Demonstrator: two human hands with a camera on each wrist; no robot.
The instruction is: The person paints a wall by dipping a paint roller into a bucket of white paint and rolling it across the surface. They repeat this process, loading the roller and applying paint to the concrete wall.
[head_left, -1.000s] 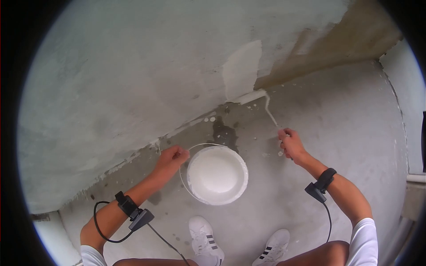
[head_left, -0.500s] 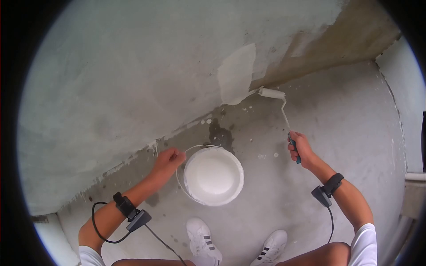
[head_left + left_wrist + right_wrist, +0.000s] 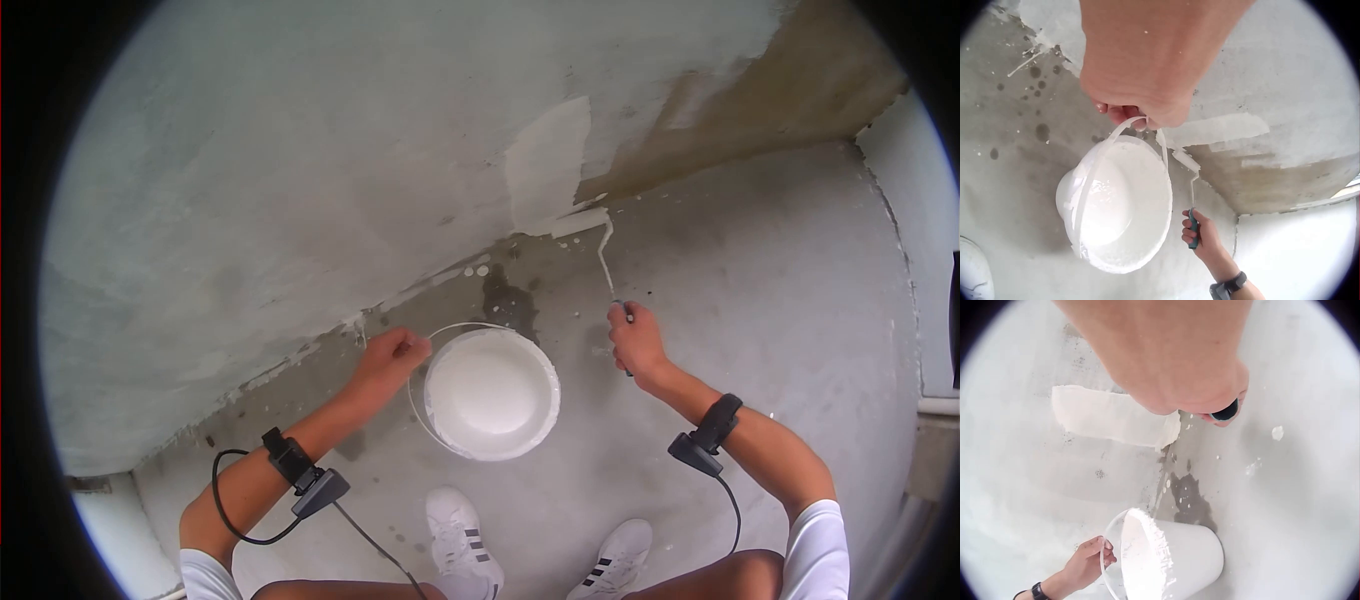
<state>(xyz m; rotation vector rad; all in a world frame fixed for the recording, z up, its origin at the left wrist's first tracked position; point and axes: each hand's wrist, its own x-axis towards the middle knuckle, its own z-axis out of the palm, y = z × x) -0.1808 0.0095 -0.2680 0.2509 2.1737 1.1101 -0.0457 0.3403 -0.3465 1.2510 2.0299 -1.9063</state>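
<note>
A white bucket (image 3: pixel 492 395) holding white paint stands on the floor in front of the feet. The left hand (image 3: pixel 385 365) grips its thin handle (image 3: pixel 1094 178) at the bucket's left side. To the right, the right hand (image 3: pixel 638 340) is curled round the grip of a paint roller, whose teal grip (image 3: pixel 1192 229) shows better in the left wrist view. The white roller head (image 3: pixel 580 223) lies along the foot of the wall, below a fresh white patch (image 3: pixel 548 165). In the right wrist view the right hand (image 3: pixel 1179 369) hides the roller head.
The wall (image 3: pixel 300 180) rises beyond the bucket, with a brown stretch (image 3: pixel 740 120) at the right. White shoes (image 3: pixel 465 545) stand close behind the bucket. Paint spots and a dark damp mark (image 3: pixel 508 300) lie on the floor. A white side wall (image 3: pixel 915 220) bounds the right.
The roller head first moved right and away from the patch, then came back left to the wall's foot, the right hand with it. The left hand and bucket have hardly moved.
</note>
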